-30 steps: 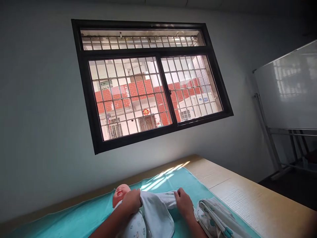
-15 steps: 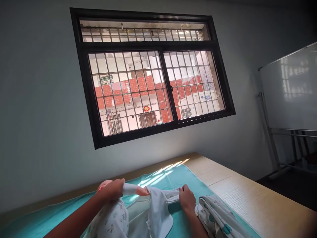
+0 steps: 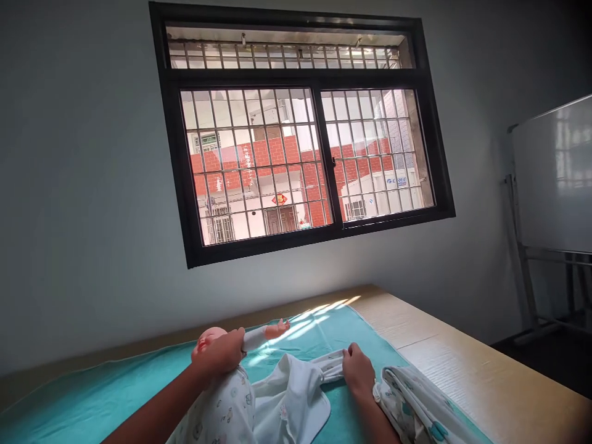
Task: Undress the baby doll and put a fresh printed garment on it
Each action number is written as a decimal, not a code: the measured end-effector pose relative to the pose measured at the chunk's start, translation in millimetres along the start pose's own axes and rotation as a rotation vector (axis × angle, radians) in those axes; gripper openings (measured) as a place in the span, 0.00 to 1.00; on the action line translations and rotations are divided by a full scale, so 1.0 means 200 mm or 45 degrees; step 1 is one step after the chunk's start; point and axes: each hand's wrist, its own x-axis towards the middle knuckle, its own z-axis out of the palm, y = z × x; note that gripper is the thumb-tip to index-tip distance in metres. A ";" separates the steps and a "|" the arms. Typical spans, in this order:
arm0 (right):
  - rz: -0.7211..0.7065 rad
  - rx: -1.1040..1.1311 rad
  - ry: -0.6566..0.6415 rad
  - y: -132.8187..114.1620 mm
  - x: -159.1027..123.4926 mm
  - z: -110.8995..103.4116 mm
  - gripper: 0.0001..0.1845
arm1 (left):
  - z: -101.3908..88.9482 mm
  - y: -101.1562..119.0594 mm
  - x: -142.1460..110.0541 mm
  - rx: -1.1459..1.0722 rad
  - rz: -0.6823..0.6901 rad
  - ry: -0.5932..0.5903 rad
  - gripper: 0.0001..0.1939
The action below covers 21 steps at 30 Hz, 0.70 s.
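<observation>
Here, beneath the upper-centre window (image 3: 326,157), teal cloth (image 3: 129,382) draped the bench (image 3: 467,361).
Left fingers (image 3: 237,344) gripped a doll's arm (image 3: 274,332); right fingers (image 3: 353,354) pinched a sleeve (image 3: 333,365).

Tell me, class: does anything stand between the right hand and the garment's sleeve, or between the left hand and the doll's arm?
Nothing visible does. The right hand holds the end of the sleeve, and the left hand grips the doll's arm. The folded cloth lies on the right hand's outer side, out of the way.
</observation>
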 end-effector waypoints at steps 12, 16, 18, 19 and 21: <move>-0.512 0.412 0.375 -0.17 -0.13 0.12 0.11 | 0.24 0.24 -0.07 -0.099 -0.015 0.115 0.14; -0.710 0.814 0.044 -0.44 -0.36 0.34 0.10 | 0.29 0.14 -0.17 -0.314 -0.096 0.435 0.16; -0.723 0.949 -0.147 -0.53 -0.45 0.46 0.12 | 0.34 0.02 -0.22 -0.375 -0.100 0.551 0.16; -0.716 0.995 -0.249 -0.55 -0.48 0.52 0.14 | 0.37 -0.05 -0.24 -0.415 -0.100 0.579 0.16; -0.688 1.052 -0.451 -0.56 -0.49 0.59 0.19 | 0.43 -0.19 -0.27 -0.517 -0.097 0.626 0.18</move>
